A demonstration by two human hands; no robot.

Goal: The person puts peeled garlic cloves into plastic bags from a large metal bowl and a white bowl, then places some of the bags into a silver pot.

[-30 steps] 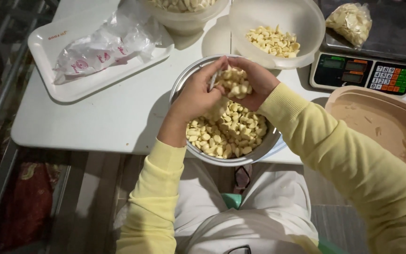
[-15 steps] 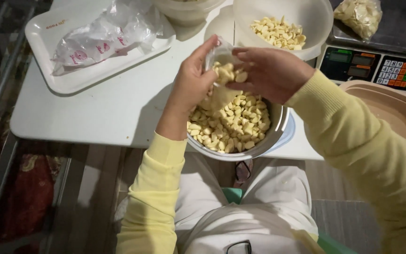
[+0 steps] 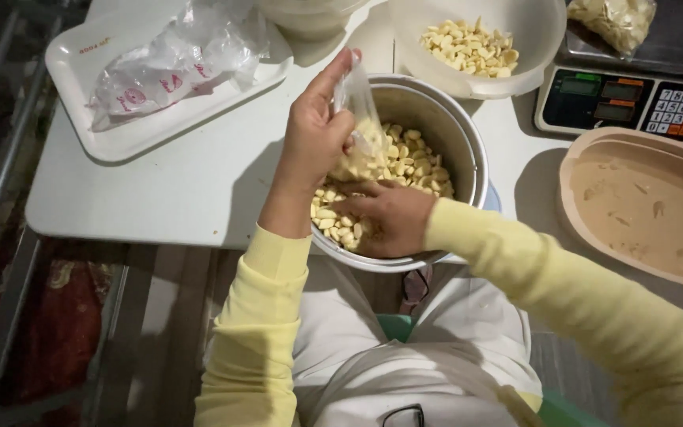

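Lap: I see a white apron (image 3: pixel 405 348) and yellow sleeves (image 3: pixel 254 332) nearest the camera.
Right hand: my right hand (image 3: pixel 389 217) lies low in the metal bowl (image 3: pixel 468 150), palm down on the pale pieces (image 3: pixel 413 154); fingers curl into the heap. I cannot tell whether this grip closes on any pieces.
Left hand: my left hand (image 3: pixel 318 134) is raised above the bowl's near-left rim, its grip pinching the mouth of a small clear bag (image 3: pixel 361 130) between thumb and fingers.
Clear bag: it hangs upright from the left hand over the bowl, its lower part filled with pale pieces and touching the heap.
Metal bowl: it sits at the near edge of the white counter (image 3: pixel 191 190), partly overhanging it, well filled.
Right side: a tan oval basin (image 3: pixel 642 213) sits just beside the bowl.
Left side: a white tray (image 3: pixel 81 55) carries crumpled clear bags (image 3: pixel 175 59).
Far: a white bowl (image 3: pixel 531 47) holds more pale pieces; beside it a digital scale (image 3: pixel 634 95) bears a filled bag (image 3: pixel 614 20).
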